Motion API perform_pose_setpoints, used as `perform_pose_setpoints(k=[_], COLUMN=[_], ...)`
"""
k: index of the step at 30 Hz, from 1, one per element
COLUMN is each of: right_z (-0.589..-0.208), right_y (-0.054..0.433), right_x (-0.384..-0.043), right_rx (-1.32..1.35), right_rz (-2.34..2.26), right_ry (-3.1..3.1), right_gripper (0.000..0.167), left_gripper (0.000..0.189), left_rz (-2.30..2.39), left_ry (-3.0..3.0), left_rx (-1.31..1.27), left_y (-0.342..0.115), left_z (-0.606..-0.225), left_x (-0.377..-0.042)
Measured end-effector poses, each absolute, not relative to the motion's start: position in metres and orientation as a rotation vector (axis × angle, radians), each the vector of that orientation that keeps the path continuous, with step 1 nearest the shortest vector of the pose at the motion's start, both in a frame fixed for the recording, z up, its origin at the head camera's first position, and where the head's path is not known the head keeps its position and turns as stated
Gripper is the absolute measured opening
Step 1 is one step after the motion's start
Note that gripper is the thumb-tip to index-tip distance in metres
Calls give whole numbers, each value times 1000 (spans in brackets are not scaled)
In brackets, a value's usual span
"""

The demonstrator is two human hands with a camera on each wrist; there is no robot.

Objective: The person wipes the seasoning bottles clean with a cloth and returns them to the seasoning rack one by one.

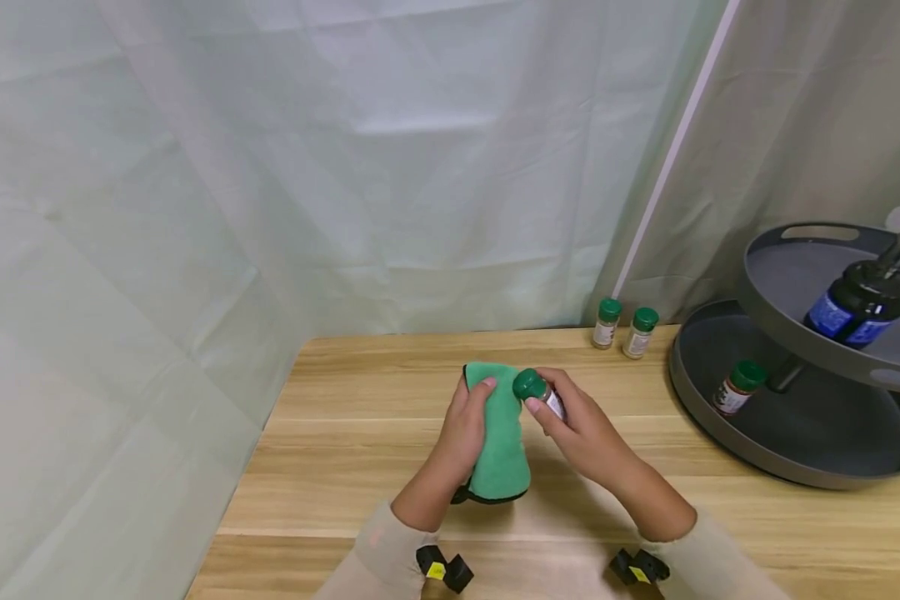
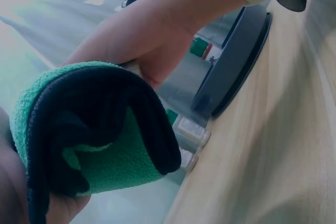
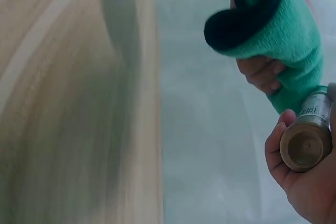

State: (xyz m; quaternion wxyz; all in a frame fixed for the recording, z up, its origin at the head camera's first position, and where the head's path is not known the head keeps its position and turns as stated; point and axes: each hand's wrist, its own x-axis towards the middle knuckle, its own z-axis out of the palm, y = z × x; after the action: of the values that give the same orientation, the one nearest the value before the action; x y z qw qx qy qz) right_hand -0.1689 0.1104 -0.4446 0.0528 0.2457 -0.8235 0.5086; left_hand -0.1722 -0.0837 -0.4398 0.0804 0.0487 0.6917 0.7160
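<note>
My left hand (image 1: 462, 429) grips a folded green cloth (image 1: 501, 442) with dark edging, thumb across its front. In the left wrist view the cloth (image 2: 126, 156) curls over in a loose roll. A small spice jar (image 1: 553, 402) with a green lid is held in my right hand (image 1: 588, 429), its lid end tilted toward the cloth. The right wrist view shows the clear base of the spice jar (image 3: 305, 148) between fingers and thumb, its lid end right at the green cloth (image 3: 299, 40). Both hands are raised above the wooden table (image 1: 345, 467).
Two spice jars with green lids, one (image 1: 606, 323) beside the other (image 1: 640, 332), stand at the table's back edge. On the right, a dark two-tier tray (image 1: 817, 454) bears another green-lidded jar (image 1: 738, 387) below and a dark blue-labelled jar (image 1: 858, 308) above. Pale curtains (image 1: 450, 167) hang behind.
</note>
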Motion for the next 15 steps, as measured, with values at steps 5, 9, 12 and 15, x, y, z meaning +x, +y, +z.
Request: perform_pose_setpoints(k=[5, 9, 12, 15], right_z=[-448, -449, -448, -446], right_y=[107, 105, 105, 104], right_x=[-165, -165, -165, -165], right_rx=[794, 818, 823, 773], right_rz=[1819, 1901, 1915, 1928], right_ry=[-2447, -2392, -2347, -2319], right_gripper=[28, 36, 38, 36], left_gripper=[38, 40, 39, 38], left_rz=[2155, 2175, 2175, 2131], left_ry=[2030, 2010, 2020, 2064], left_rx=[151, 197, 230, 246], left_y=[-81, -80, -80, -80], left_z=[-439, -438, -438, -439], left_x=[-170, -168, -168, -169])
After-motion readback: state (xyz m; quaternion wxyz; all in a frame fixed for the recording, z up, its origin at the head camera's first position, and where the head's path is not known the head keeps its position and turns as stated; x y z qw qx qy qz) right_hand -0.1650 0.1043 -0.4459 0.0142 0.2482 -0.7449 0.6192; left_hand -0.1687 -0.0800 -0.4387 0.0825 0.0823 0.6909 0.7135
